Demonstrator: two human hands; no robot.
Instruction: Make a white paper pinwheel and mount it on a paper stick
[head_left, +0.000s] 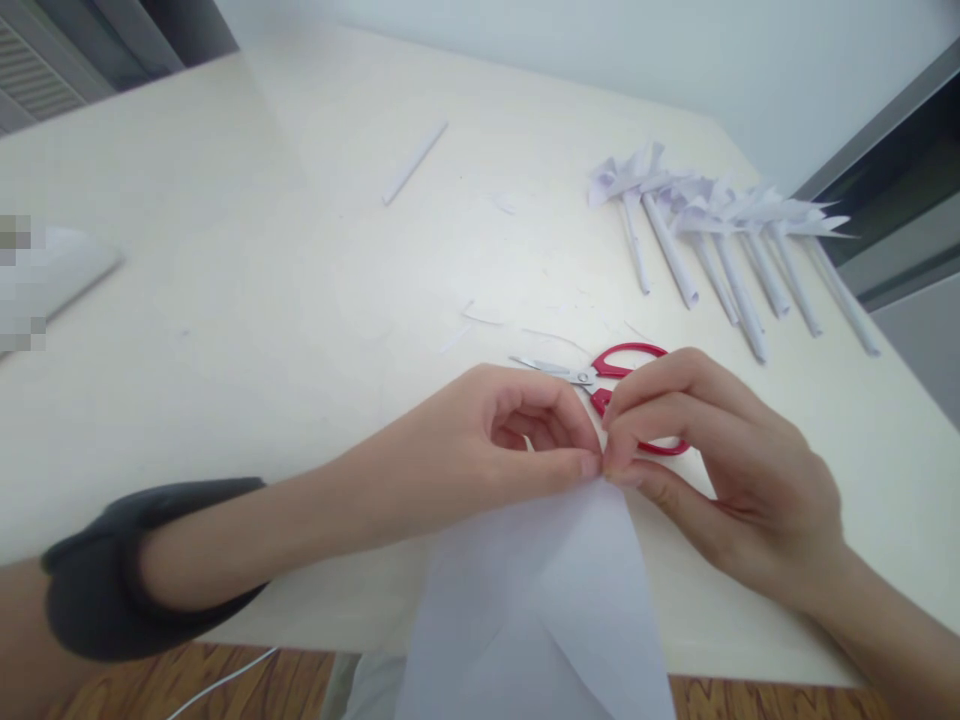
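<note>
My left hand (pixel 517 440) and my right hand (pixel 712 470) meet at the near edge of the table, each pinching the top corner of a white sheet of paper (pixel 540 610). The sheet is folded in from both sides to a point under my fingertips and hangs over the table's front edge towards me. Just behind my fingers lie red-handled scissors (pixel 600 378), their blades pointing left and partly hidden by my right hand.
A row of several rolled white paper tubes with cut, fringed tops (pixel 720 240) lies at the back right. One plain rolled tube (pixel 414 160) lies further back. Small paper scraps (pixel 480 318) are scattered mid-table (pixel 225 300). A white object (pixel 52 275) sits at the left edge.
</note>
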